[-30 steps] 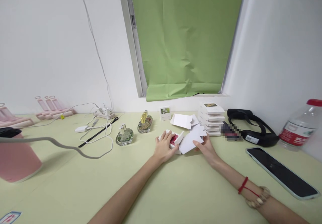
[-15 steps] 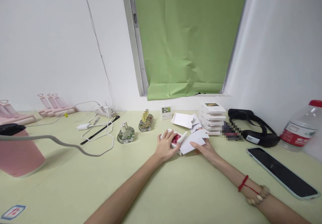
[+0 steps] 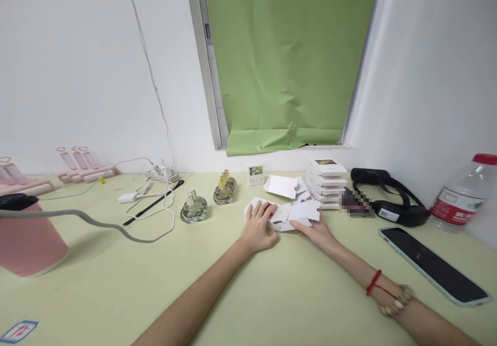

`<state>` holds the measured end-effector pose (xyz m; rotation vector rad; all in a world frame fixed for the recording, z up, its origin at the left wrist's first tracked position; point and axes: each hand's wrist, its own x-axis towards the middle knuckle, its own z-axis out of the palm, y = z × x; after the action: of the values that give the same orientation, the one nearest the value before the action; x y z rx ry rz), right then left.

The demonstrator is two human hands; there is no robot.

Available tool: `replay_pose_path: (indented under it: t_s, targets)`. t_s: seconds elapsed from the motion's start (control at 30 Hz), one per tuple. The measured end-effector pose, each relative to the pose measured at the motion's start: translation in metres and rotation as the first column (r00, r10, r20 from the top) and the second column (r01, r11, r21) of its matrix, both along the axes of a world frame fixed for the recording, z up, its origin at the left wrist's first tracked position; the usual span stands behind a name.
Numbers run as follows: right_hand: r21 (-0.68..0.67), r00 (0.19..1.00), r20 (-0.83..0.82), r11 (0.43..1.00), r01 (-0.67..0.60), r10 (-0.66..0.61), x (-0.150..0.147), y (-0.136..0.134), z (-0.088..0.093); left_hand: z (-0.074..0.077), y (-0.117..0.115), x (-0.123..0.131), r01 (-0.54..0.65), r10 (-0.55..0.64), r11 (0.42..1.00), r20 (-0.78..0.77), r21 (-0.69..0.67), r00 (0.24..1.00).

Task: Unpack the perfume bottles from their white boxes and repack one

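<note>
A white carton [image 3: 285,213] with a red printed part lies partly unfolded on the pale green table [image 3: 248,294]. My left hand [image 3: 257,229] rests on its left part, fingers spread over the red print and thumb apart. My right hand [image 3: 316,233] pinches the white flap at the carton's right side, thumb on top and the other fingers hidden beneath. Just behind are a white open box [image 3: 281,186] and loose white card pieces. A stack of white boxes [image 3: 326,183] stands to the right.
Glass perfume bottles [image 3: 194,209] stand left of my hands, and a small upright box [image 3: 256,175] is behind. Cables, a black strap and a pink bin [image 3: 33,240] are at left. A phone [image 3: 435,264], black headset [image 3: 402,212] and plastic bottle [image 3: 460,196] are at right.
The carton has flattened and opened out between my hands. My left thumb has drawn back off it toward me, and the flap in my right hand lies lower.
</note>
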<state>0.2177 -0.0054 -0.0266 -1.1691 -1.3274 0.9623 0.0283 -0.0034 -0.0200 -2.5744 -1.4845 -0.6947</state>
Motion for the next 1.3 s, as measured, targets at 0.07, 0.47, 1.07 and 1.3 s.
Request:
replay_pose_path:
  t_s: [0.07, 0.47, 1.07, 1.3]
  targets:
    - [0.003, 1.0, -0.006, 1.0, 0.002, -0.002, 0.0, 0.0, 0.0, -0.001, 0.002, -0.001, -0.03, 0.03, 1.0, -0.017, 0.004, 0.999]
    - [-0.087, 0.988, -0.133, 0.992, -0.091, 0.079, -0.001, -0.008, 0.013, 0.0, 0.001, -0.003, 0.009, -0.006, 0.999, -0.069, 0.053, 0.998]
    - [-0.015, 0.986, -0.164, 0.999, -0.04, 0.037, 0.0, -0.004, 0.007, 0.022, -0.002, -0.015, 0.163, -0.183, 0.981, -0.201, -0.109, 0.962]
    - [0.029, 0.972, -0.219, 0.997, -0.074, 0.078, -0.001, -0.007, 0.011, 0.017, 0.001, -0.013, 0.129, -0.132, 0.991, -0.088, -0.044, 0.987]
